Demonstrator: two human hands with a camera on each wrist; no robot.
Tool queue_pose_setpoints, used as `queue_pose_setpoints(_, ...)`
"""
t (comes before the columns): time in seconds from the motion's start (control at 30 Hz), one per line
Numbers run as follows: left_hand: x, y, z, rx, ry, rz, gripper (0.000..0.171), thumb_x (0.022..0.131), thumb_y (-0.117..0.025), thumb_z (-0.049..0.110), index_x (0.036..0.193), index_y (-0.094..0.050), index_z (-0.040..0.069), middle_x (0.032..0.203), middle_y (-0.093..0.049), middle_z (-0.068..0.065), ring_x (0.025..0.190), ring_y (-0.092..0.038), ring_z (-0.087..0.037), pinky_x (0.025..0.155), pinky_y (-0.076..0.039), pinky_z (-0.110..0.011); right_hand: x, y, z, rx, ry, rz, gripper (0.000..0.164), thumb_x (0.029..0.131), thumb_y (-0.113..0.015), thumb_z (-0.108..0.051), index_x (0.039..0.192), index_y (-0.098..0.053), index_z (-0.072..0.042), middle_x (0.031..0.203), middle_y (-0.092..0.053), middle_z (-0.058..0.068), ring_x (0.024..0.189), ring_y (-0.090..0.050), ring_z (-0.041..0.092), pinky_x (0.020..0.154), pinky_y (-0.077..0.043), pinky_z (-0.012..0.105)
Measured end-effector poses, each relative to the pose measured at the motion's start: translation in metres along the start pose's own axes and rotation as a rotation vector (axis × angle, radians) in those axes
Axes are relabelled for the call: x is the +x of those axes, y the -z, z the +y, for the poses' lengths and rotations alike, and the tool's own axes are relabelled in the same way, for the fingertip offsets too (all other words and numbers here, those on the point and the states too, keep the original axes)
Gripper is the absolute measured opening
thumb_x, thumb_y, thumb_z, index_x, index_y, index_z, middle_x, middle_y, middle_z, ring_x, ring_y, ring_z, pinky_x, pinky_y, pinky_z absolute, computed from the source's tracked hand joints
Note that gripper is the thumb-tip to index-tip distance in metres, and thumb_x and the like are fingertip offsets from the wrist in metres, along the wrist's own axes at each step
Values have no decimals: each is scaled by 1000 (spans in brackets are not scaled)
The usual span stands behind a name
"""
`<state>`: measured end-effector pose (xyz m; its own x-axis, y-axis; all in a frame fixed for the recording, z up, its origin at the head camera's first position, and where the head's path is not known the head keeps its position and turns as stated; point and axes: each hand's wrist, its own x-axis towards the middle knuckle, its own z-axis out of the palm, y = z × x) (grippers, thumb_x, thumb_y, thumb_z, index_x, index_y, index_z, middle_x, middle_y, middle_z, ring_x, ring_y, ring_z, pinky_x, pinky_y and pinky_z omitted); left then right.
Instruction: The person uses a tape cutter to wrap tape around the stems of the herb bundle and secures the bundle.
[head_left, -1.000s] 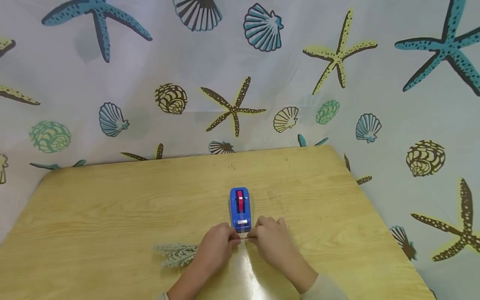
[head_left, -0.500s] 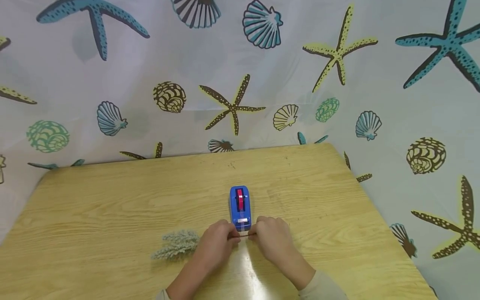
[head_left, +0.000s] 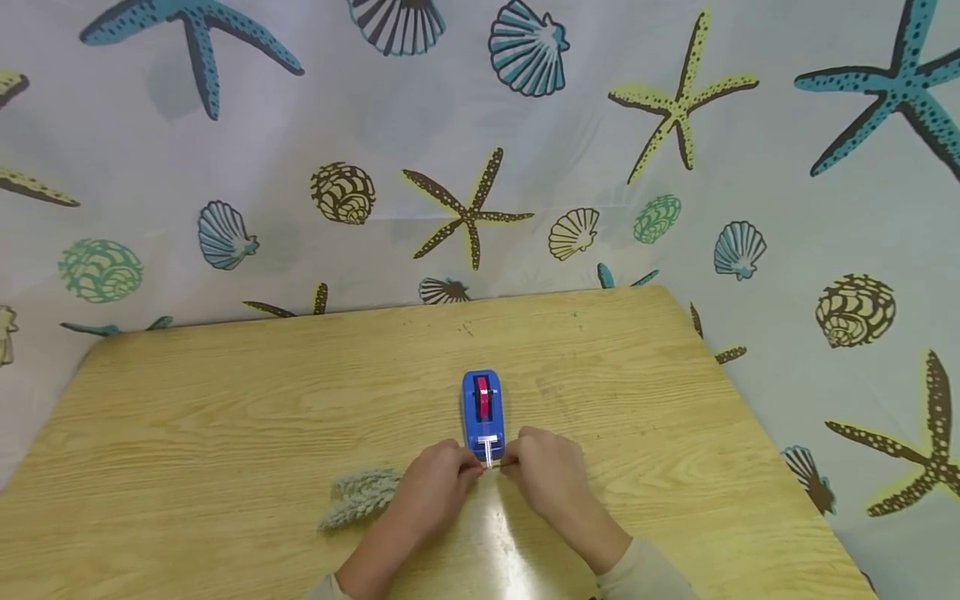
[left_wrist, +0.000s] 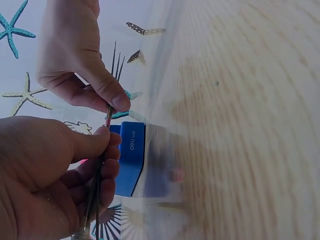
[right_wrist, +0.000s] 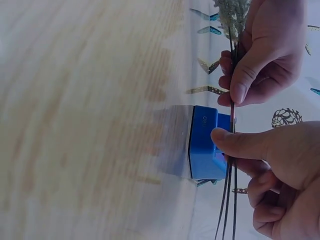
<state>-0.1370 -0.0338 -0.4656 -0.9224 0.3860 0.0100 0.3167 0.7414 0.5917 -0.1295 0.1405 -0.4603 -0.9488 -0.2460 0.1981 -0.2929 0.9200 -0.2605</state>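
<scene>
A bunch of pale grey-green sprigs (head_left: pixel 362 497) lies left of my left hand (head_left: pixel 435 490), its thin dark stems (right_wrist: pixel 235 200) running across both hands. Thumb and fingers of the left hand pinch the stems just below the sprig heads. My right hand (head_left: pixel 551 483) pinches them a short way along, and several stem ends (left_wrist: pixel 118 62) stick out past it. Beyond the fingertips stands a blue tape dispenser (head_left: pixel 471 417) with a red core. From its cutter a clear strip of tape (head_left: pixel 489 452) reaches to the stems in the small gap between the hands.
A wood-grain table (head_left: pixel 225 400) carries everything. Behind and to the right hangs a white cloth (head_left: pixel 420 108) printed with starfish and shells. Light glares off the tabletop in front of the hands.
The sprig heads have turned and lie closer together than half a second ago. The tape strip now shows bright between dispenser and stems. Both hands have shifted only slightly.
</scene>
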Motion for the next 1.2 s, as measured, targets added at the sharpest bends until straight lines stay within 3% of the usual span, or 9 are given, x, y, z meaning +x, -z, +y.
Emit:
queue_pose_setpoints(0.2, 3, -1, 4, 11, 12, 40, 5, 88, -74, 11, 86, -76, 8, 80, -63, 1, 70, -55, -9, 64, -48, -23, 1, -2, 2, 12, -29, 26, 8, 77, -86, -20, 74, -78, -21, 66, -59, -10, 56, -51, 3, 50, -41, 19)
queue_pose_setpoints(0.4, 7, -5, 0, 27, -21, 94, 4, 84, -78, 11, 82, -76, 9, 77, -61, 3, 67, -54, -8, 63, -48, -23, 2, -3, 3, 34, -38, 61, 12, 75, -87, -19, 73, -76, -19, 64, -57, -9, 53, -48, 3, 49, -40, 19)
queue_pose_setpoints(0.63, 9, -6, 0, 20, -20, 111, 4, 82, -80, 9, 81, -76, 10, 78, -60, 4, 68, -54, -7, 63, -49, -23, 3, -6, 4, 45, -50, 78, 15, 74, -88, -19, 71, -73, -17, 65, -57, -8, 53, -48, 4, 49, -40, 20)
queue_pose_setpoints(0.8, 8, -8, -2, 47, -35, 146, 6, 81, -81, 9, 80, -76, 12, 77, -60, 5, 68, -55, -7, 64, -50, -25, 3, -6, 4, 55, -67, 17, 16, 78, -85, -20, 75, -70, -16, 70, -60, -7, 57, -53, 5, 51, -43, 22)
queue_pose_setpoints(0.97, 8, -7, -2, 62, -43, 161, 7, 80, -82, 9, 78, -76, 12, 75, -58, 6, 66, -53, -7, 63, -49, -25, 0, -4, 3, 31, -67, -62, 11, 85, -79, -25, 89, -76, -15, 77, -65, -3, 61, -57, 9, 52, -47, 27)
queue_pose_setpoints(1.2, 9, -6, -1, 75, -36, 171, 8, 79, -82, 8, 77, -75, 12, 76, -58, 6, 66, -55, -7, 62, -50, -26, 0, -3, 5, -49, -9, -58, 9, 86, -77, -27, 93, -81, -23, 79, -67, -5, 65, -61, 9, 54, -50, 28)
